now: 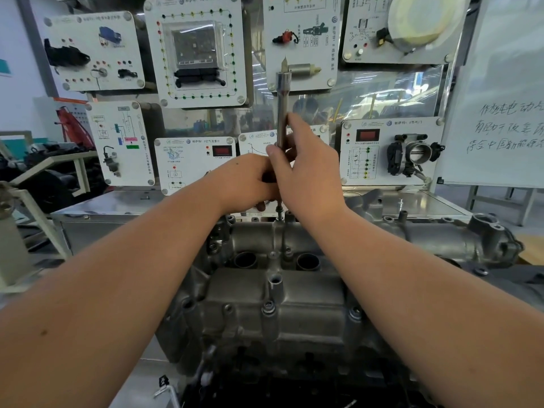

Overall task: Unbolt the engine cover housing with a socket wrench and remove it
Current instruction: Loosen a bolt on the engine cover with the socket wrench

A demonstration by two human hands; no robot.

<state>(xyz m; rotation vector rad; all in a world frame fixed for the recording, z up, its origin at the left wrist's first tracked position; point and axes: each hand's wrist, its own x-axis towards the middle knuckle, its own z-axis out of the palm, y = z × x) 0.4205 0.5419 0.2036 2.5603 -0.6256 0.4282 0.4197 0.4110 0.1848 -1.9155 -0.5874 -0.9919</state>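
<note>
Straight ahead in the head view, both bare forearms reach forward over the engine cover housing (294, 295), a grey cast-metal piece that fills the lower middle of the picture and sits on the table (117, 203). Several bolts stand in its bosses, one (268, 308) near the front edge and one (354, 313) to the right of it, and two round dark wells (307, 261) open side by side across its middle. Above the far edge of the housing the two hands meet around the socket wrench (283, 113), whose long steel shaft stands nearly upright with a pointed tip at the top. The right hand (309, 169) is curled round the shaft, thumb on the near side and index finger stretched up along it. The left hand (250, 181) is closed round the lower part of the tool, just beside and touching the right; what its fingers cover is hidden. Below the hands a thin dark shank runs down toward a bolt (279, 209) at the far rim of the housing. Behind stands a wall of white training panels (194, 51) carrying car parts, among them a throttle body (415, 156), and a whiteboard (500, 98) with handwriting at the right.
</note>
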